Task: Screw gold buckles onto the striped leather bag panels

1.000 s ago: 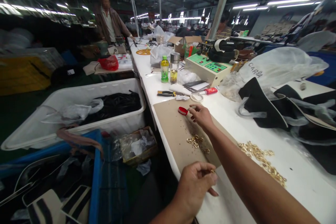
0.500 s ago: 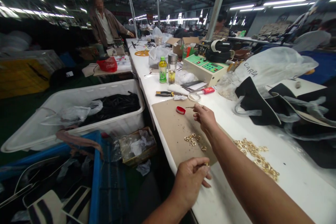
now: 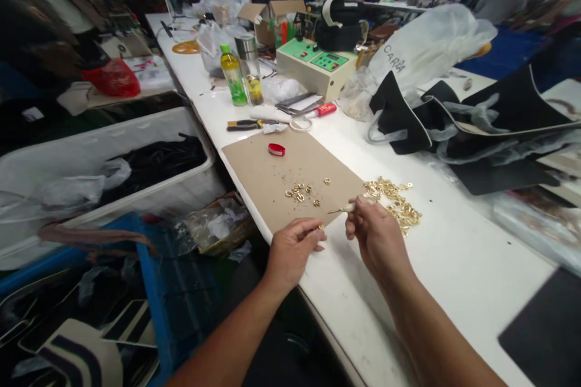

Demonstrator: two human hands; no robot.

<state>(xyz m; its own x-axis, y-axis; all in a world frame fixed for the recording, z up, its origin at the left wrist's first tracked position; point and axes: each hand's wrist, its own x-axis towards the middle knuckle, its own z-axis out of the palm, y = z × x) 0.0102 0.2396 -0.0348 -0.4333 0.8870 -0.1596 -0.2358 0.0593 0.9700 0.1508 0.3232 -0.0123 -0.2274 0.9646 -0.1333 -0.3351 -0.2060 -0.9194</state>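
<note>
Between thumb and fingers of my left hand (image 3: 290,251), closed in a pinch, is a small gold metal link (image 3: 320,227), mostly covered by the fingertips. My right hand (image 3: 376,233) grips a thin pointed tool (image 3: 340,210) with a pale handle. Its tip points left, close to the link but apart from it. Several loose gold links (image 3: 299,196) lie among dark specks on a brown cardboard sheet (image 3: 254,169). Farther up the sheet is a small red container (image 3: 276,149). To the right of the sheet, a larger heap of gold links (image 3: 402,205) rests beside my right hand.
Pliers (image 3: 245,125), a tape roll (image 3: 301,124), a green-labelled bottle (image 3: 233,78) and a glass flask (image 3: 250,75) stand or lie beyond the sheet. A control box (image 3: 313,66) is behind. Black panels (image 3: 403,115) occupy the right; bins (image 3: 181,178) flank the table's left edge.
My right hand has drawn the tool back from beside the red container to near my left hand. My left hand still pinches the link. The camera view has tilted down and shifted right.
</note>
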